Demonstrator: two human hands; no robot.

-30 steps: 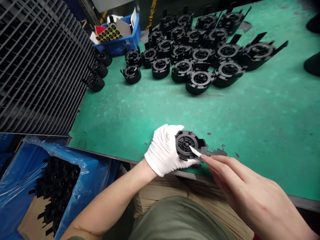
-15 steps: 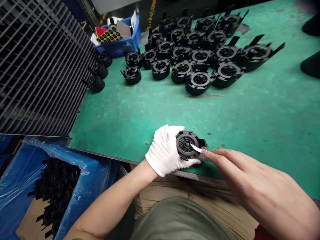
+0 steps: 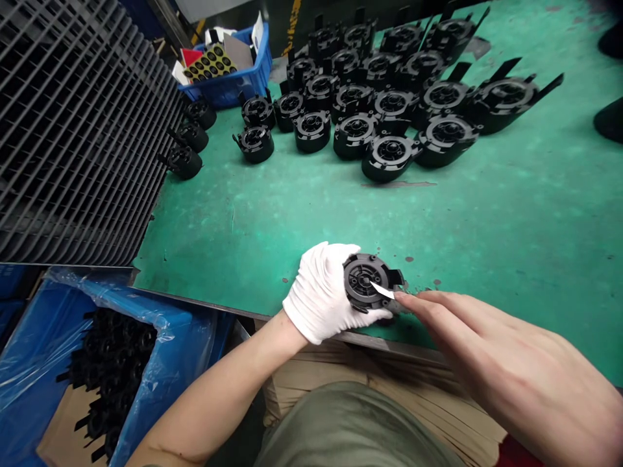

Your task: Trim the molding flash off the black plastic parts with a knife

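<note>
Nudged forward since a second ago, the right hand [image 3: 506, 363] pinches a pointed blade [image 3: 383, 291] over the black plastic housing [image 3: 364, 277] gripped by the gloved left hand [image 3: 321, 295] above the green workbench [image 3: 272, 220], where overpressing could cause slipping.

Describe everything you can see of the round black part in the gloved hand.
The round black part looks like molded plastic, with rings and ribs on its face and tabs at its rim. Its face points up toward the camera, near the edge of the green table. The white-gloved left hand grips its side; a pale pointed blade in the bare right hand overlaps its face, contact unclear.
</note>
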